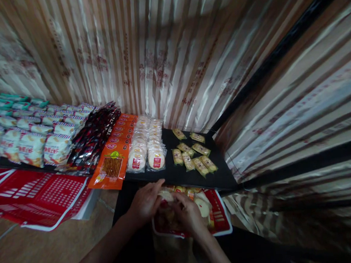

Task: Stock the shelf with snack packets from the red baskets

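My left hand (146, 203) and my right hand (189, 216) meet over a red and white snack bag (219, 220) low in the middle of the view. Both have their fingers curled into the bag's top, among small wrapped snacks. Just beyond the hands lies a black shelf (178, 173). On it are several small yellow snack packets (192, 154) scattered on the right. Two rows of round white cakes in clear wrappers (146, 149) lie to their left.
Further left on the shelf lie orange packets (114, 160), dark red packets (93, 137) and rows of white snack bags (28, 137). A red plastic basket (32, 197) sits at lower left. Striped wrapped walls close in behind and on the right.
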Motion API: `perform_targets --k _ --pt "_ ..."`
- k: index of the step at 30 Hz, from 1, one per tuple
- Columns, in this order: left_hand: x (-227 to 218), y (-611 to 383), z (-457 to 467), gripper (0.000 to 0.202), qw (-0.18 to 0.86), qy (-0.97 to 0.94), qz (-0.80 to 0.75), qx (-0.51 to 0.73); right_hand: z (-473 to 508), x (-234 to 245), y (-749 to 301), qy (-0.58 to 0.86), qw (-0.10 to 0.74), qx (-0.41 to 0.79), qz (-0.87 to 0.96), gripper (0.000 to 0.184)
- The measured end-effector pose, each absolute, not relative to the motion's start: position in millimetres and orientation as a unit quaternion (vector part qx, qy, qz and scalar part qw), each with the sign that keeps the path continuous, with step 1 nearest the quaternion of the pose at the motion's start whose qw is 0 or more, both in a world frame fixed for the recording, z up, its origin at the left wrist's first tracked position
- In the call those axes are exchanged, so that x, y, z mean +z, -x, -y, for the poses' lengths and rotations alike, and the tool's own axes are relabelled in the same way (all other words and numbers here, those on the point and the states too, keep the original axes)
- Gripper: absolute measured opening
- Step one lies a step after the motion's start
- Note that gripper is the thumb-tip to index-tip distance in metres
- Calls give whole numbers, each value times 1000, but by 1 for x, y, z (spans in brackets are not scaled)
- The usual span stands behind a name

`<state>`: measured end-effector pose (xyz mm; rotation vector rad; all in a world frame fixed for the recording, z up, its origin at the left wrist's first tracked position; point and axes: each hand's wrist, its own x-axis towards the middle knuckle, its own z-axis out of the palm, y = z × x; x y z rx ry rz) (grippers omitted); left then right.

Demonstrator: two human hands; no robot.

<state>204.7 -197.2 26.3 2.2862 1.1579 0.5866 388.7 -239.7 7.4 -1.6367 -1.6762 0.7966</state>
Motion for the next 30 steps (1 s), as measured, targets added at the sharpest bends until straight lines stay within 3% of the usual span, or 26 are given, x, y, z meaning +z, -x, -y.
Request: perform_targets --k 5,9,15,24,30 --pt "28 -207 193 33 134 -750 -528 375 208 13 -372 617 448 434 479 27" --pt "17 -214 194 33 80 -758 -519 387 180 6 -366 600 487 447 450 27" --pt "-14 -226 184 38 44 -778 -527 339 152 -5 -367 645 450 372 492 26" --pt "-30 -234 169 38 -40 -782 -533 320 141 8 -367 723 285 207 594 15" --pt "-26 -241 174 40 -40 -781 -534 321 146 0 -369 704 352 222 575 25"
